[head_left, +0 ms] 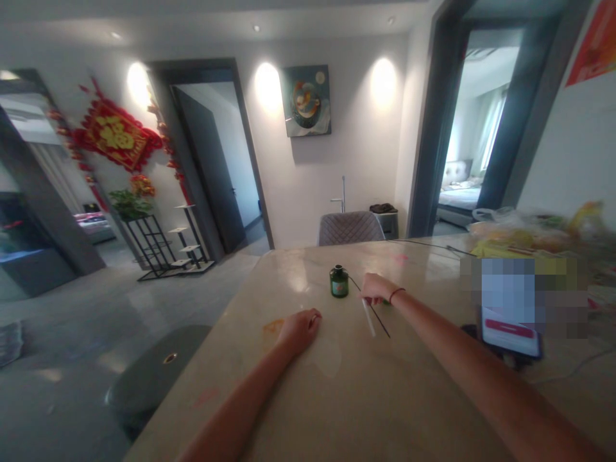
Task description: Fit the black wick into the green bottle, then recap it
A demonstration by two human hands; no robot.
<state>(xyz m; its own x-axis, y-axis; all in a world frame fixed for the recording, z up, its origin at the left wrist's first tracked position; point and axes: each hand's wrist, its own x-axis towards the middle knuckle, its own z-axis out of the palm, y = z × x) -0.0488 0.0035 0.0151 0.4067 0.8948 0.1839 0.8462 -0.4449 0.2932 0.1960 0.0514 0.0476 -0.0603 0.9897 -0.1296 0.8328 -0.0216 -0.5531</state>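
Note:
My left hand rests on the beige table with its fingers curled shut, nothing visible in it. My right hand lies further out, fingers closed around a thin white stick that points back toward me. Beside the stick a thin black stick or cord crosses the tabletop. A small dark green bottle with a black cap stands upright just left of my right hand, not touched.
A phone lies at the right, with bags of snacks behind it. A grey chair stands at the table's far end, a round stool at its left. Plant stand and doorways beyond.

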